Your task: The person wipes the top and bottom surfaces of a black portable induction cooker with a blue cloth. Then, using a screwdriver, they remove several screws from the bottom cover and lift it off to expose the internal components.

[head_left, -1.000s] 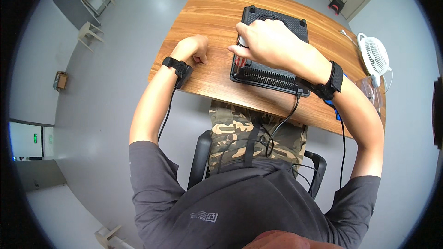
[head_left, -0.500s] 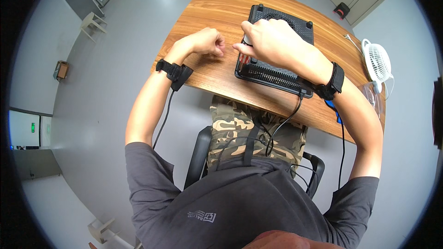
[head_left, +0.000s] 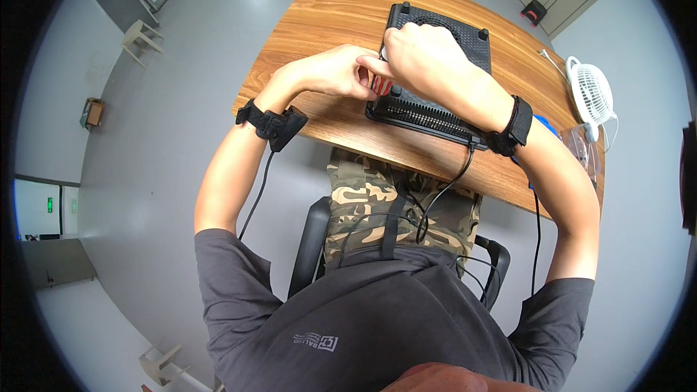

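While the person sat in a black chair (head_left: 308, 247) at the near edge, the wooden worktop (head_left: 327, 14) stretched away toward twelve o'clock, its grain running lengthwise and most of its top bare. It stood on a smooth grey floor (head_left: 160, 123). Pale stools (head_left: 141, 33) stood on that floor at about ten o'clock, and a small brown box (head_left: 92, 112) lay at nine o'clock. A white desk fan (head_left: 592, 94) stood on the worktop at about two o'clock, with a clear plastic piece just below it that was too blurred to identify.

A black slotted pad (head_left: 435, 112) lay flat on the worktop at about one o'clock from the picture's centre, a dark cable running from its near edge down over the lap. The left hand (head_left: 334, 72) and right hand (head_left: 421, 58) met at the pad's left edge. The left grip was pressed together, fingertips pinching something small at that edge; a bit of red and white showed beneath, too covered to name. The right hand lay curled over the pad's upper half, hiding most of it, and its grip could not be told. Both wrists wore black straps.
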A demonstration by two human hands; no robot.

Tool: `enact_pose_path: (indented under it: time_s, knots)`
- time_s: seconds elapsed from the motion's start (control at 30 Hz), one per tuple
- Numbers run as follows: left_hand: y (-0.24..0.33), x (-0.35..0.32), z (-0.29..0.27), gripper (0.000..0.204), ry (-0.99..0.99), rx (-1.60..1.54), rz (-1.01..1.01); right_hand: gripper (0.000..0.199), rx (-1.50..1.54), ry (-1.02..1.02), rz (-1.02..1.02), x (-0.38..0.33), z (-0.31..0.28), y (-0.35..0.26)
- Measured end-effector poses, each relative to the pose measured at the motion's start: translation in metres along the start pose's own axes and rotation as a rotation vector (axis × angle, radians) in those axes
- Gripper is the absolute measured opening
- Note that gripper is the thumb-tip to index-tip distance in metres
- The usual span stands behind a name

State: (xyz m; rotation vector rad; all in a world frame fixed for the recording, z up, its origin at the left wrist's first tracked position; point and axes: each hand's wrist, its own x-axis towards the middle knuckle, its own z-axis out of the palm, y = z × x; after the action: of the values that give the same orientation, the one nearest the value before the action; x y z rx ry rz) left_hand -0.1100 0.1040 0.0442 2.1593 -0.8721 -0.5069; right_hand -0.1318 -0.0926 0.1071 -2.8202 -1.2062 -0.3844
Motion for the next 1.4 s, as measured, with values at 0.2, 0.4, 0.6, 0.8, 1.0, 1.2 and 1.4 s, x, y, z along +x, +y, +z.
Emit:
enact_pose_path:
  time_s: [0.2, 0.4, 0.6, 0.8, 1.0, 1.2, 1.4]
  knots:
    - [0.005, -0.002, 0.001, 0.029, 0.046, -0.099, 0.029, 0.04, -0.027, -0.15, 0.051, 0.002, -0.009, -0.013]
    - [0.003, -0.003, 0.013, 0.034, 0.195, -0.179, 0.014, 0.026, 0.191, -0.188, -0.103, 0.008, -0.002, 0.007]
    - [0.001, 0.012, 0.025, 0.043, 0.39, 0.002, 0.093, 0.041, 0.056, -0.18, -0.081, 0.011, -0.013, 0.016]
    - [0.011, 0.007, 0.02, 0.035, 0.297, 0.026, -0.016, 0.036, -0.057, -0.224, -0.001, 0.012, -0.01, 0.004]
    - [-0.004, -0.005, 0.015, 0.029, 0.258, -0.295, 0.064, 0.03, 0.158, -0.149, -0.144, 0.004, -0.007, 0.012]
    - [0.008, 0.001, 0.019, 0.033, 0.287, -0.108, 0.076, 0.048, -0.111, -0.246, -0.006, 0.014, -0.018, 0.008]
    - [0.014, 0.0, 0.021, 0.033, 0.322, -0.02, 0.005, 0.027, 0.004, -0.053, -0.113, 0.004, 0.005, 0.014]
